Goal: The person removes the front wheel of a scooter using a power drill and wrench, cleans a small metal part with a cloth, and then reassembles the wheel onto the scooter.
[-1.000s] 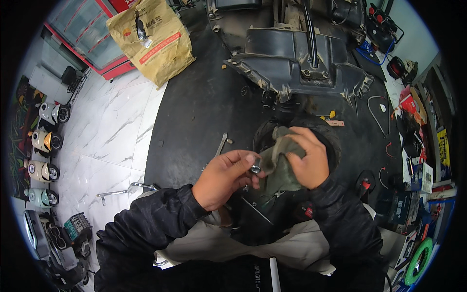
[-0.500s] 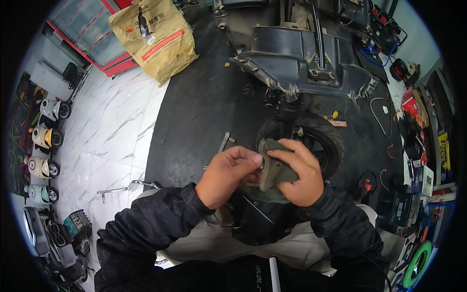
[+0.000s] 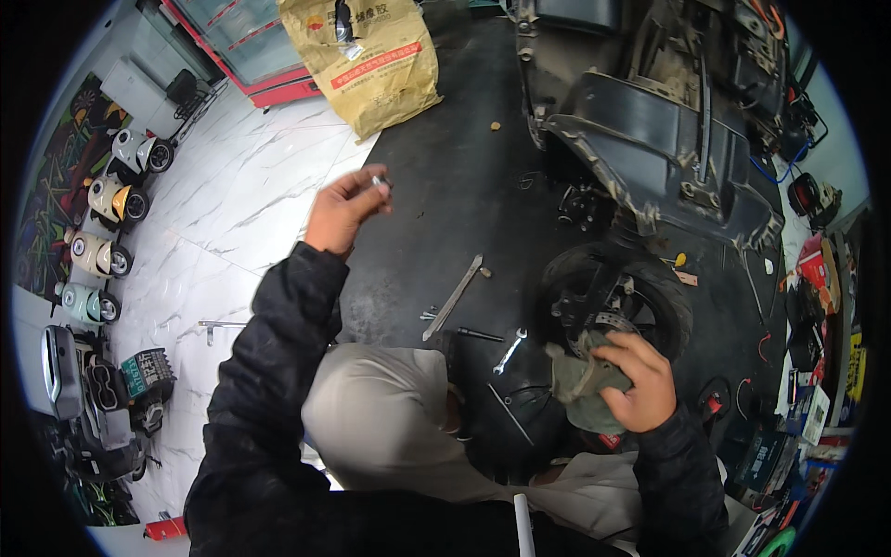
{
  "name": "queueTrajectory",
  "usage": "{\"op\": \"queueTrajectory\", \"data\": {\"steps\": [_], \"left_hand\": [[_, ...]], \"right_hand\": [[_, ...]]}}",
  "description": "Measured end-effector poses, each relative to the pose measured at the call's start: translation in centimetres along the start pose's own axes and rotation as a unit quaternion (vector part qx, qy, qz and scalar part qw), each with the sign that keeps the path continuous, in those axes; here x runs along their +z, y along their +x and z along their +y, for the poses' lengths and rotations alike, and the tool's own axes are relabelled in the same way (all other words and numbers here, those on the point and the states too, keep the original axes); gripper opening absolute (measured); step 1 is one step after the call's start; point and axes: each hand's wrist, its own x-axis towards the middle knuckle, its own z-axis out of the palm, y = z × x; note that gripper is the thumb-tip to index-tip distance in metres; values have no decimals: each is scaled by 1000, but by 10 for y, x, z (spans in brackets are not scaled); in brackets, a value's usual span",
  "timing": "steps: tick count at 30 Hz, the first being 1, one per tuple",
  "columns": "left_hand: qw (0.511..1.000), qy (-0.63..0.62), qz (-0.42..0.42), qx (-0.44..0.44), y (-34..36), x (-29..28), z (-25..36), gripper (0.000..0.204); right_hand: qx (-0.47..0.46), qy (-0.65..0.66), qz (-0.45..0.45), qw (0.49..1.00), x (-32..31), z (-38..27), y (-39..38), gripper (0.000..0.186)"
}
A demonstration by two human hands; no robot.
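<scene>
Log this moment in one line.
left hand: pinching small metal part | right hand: gripping green rag | open-end wrench: on black mat

The left hand point(image 3: 342, 215) is held out, wrist point(image 3: 327, 245) behind its pinched fingers point(image 3: 357, 178); the right hand point(image 3: 642, 385) (bent, nearer the body) grips, thumb point(image 3: 614, 404) below its fingers.

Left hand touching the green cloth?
Apart. The head view shows the gap plainly: dark mat lies visible between the raised left hand and the green cloth, which the right hand holds.
</scene>
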Motion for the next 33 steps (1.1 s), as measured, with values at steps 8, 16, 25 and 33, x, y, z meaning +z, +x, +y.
{"op": "queueTrajectory", "data": {"steps": [8,16,25,33], "left_hand": [[898,406,82,-149,-21,-64,-336,33],[848,524,-37,-64,-28,-37,-431,28],[807,558,-196,-4,13,3,-401,37],[797,545,-232,118,41,69,-411,33]], "right_hand": [[68,-38,-60,995,14,15,-18,47],[141,-42,-91,985,35,42,-17,49],[180,-11,-140,974,53,60,-8,54],[202,24,-172,964,77,59,-4,56]]}}
